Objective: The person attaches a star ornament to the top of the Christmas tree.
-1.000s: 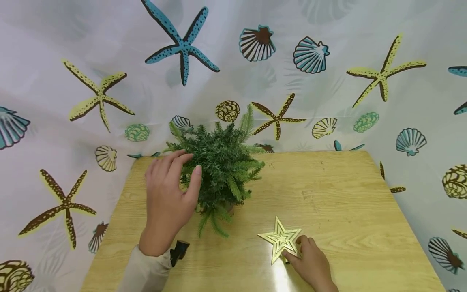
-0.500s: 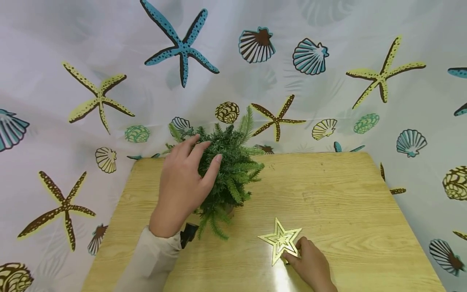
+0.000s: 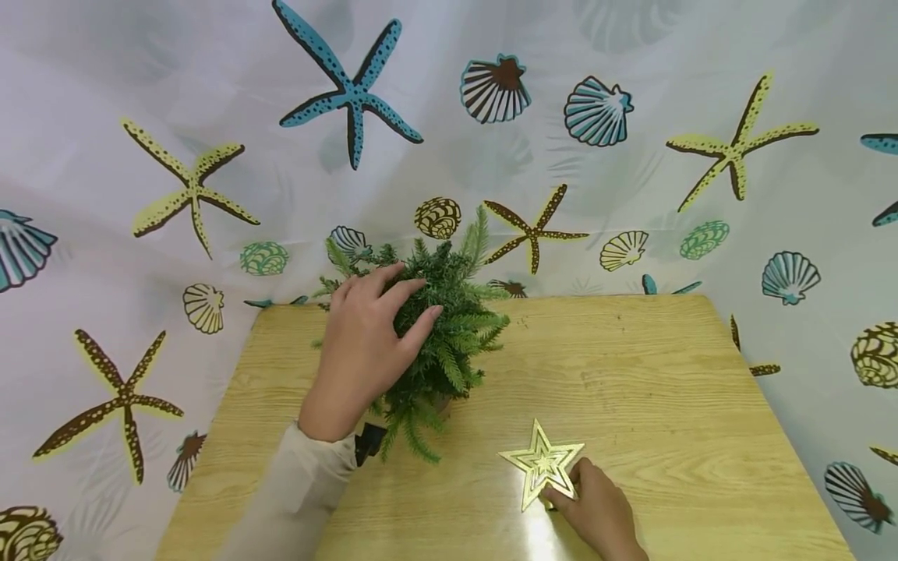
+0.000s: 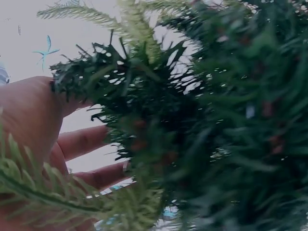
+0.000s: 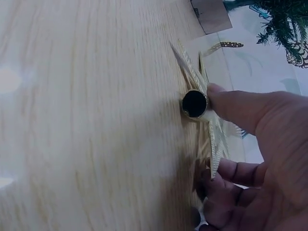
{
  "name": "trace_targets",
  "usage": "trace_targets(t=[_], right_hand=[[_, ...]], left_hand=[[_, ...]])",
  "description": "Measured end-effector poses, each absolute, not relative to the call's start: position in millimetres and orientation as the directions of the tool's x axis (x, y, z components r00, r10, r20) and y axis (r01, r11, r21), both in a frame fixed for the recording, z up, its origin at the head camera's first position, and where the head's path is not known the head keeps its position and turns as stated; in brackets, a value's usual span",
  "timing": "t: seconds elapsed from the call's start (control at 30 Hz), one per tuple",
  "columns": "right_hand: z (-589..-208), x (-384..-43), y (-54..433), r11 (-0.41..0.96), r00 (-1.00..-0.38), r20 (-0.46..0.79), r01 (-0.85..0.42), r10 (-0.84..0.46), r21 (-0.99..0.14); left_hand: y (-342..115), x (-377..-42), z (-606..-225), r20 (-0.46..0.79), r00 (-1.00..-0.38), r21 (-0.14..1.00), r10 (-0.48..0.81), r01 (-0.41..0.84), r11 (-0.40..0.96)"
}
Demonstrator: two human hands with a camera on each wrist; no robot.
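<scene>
A small artificial pine tree point(image 3: 456, 331) with green needled branches stands toward the back left of the table. My left hand point(image 3: 368, 335) is at its left side, fingers spread and loosely bent. In the left wrist view, dark branches point(image 4: 231, 120) lie against the palm and partly cover the fingers; no grip on them shows. Low over the table front, my right hand point(image 3: 599, 502) pinches a gold star tree topper point(image 3: 542, 463) between thumb and fingers. From the right wrist, the topper's round tube point(image 5: 194, 104) shows its dark opening beside the thumb.
The wooden table point(image 3: 631, 374) reaches back to a white curtain point(image 3: 533, 148) printed with starfish and shells, which also hangs at both sides. A brown block-like base point(image 5: 212, 17) sits under the tree in the right wrist view.
My left hand has moved right and slightly upward, from beside the tree to in among its left branches. The right hand stays almost in place with the star topper.
</scene>
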State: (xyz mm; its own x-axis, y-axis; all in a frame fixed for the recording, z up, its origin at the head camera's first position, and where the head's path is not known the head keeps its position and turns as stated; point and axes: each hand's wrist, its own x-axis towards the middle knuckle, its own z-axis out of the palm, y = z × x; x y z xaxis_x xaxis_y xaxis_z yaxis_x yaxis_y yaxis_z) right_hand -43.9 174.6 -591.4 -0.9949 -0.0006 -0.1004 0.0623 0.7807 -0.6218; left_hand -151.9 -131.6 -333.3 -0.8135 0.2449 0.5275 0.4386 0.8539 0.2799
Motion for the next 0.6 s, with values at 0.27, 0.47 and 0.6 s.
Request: trace_targets(t=[0.27,0.47,0.6], right_hand=[[-592,-44,175,0.754,-0.991,-0.132,0.083,-0.005,-0.652],[-590,-43,178,0.708,-0.976,-0.219,0.141,-0.02,-0.692],[-587,-44,179,0.62,-0.971,-0.238,0.183,-0.007,-0.763]], left_hand=[[-134,-153,-342,0.509,-0.828,0.302,0.233,0.426,0.853],[-135,-153,-346,0.501,-0.831,0.279,0.241,0.419,0.864],[-135,-152,-350,0.505,-0.828,0.267,0.245,0.42,0.867]])
